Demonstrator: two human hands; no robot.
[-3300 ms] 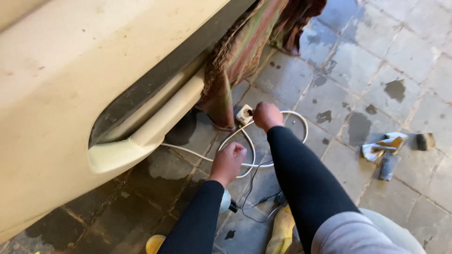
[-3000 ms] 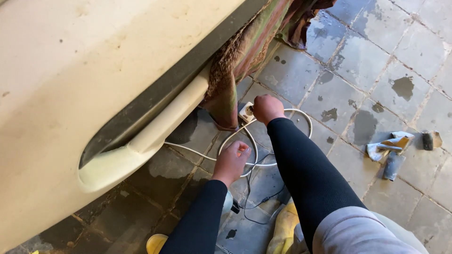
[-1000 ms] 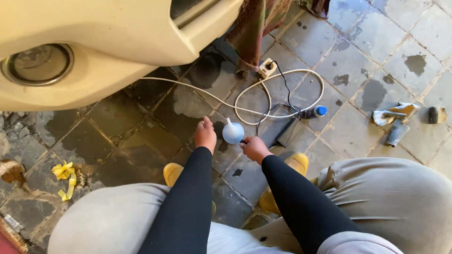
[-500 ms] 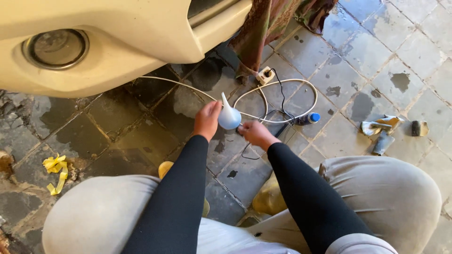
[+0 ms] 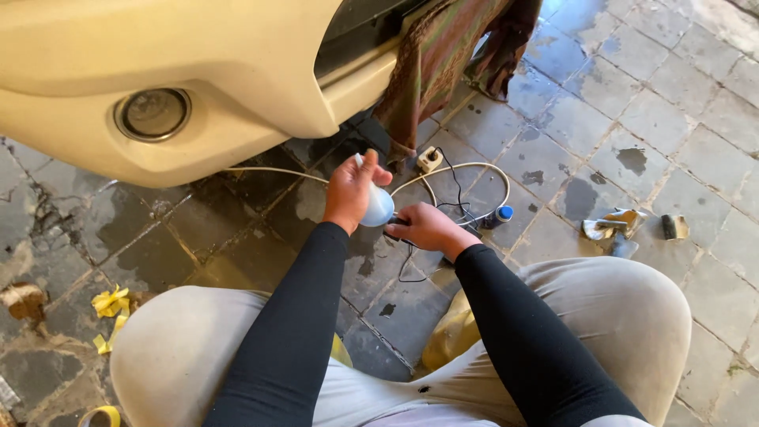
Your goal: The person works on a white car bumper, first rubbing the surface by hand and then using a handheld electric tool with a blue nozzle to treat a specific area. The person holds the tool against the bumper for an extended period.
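Observation:
I crouch in front of a cream car bumper (image 5: 237,87). My left hand (image 5: 348,190) is raised and shut on a pale blue-white bulb-shaped object (image 5: 379,207) with a thin white tip that sticks up past the thumb. Just to its right and lower, my right hand (image 5: 427,228) grips the near end of a dark tool (image 5: 474,224) lying on the floor; the tool's far end has a blue cap (image 5: 503,213). A black cord (image 5: 407,273) trails from under that hand.
A white cable (image 5: 474,168) loops across wet stone tiles to a small socket block (image 5: 429,158). A brownish cloth (image 5: 443,55) hangs from the car. A crumpled rag (image 5: 607,229) and a small dark object (image 5: 672,227) lie right; yellow tape scraps (image 5: 109,304) lie left.
My left hand has lifted the bulb-shaped object slightly higher toward the bumper. My right hand stays low on the dark tool. The view has shifted a little to the right.

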